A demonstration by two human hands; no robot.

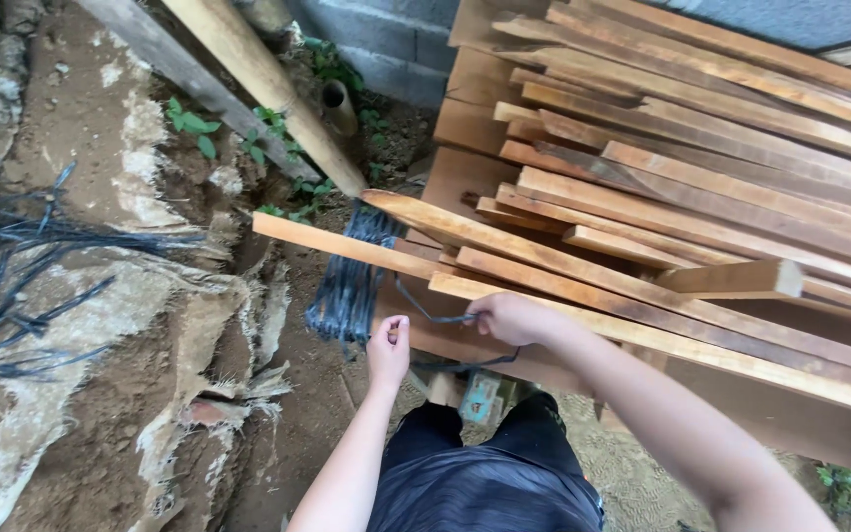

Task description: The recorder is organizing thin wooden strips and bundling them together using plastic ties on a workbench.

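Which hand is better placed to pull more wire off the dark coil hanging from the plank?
Probably the left hand: it sits right beside the wire coil and pinches a strand. The right hand is farther along, gripping the wire strand near the planks.

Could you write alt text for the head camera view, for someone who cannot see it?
Two bare hands, left hand and right hand, pull a dark wire from a hanging wire bundle beside a stack of wooden planks, above bare earth.
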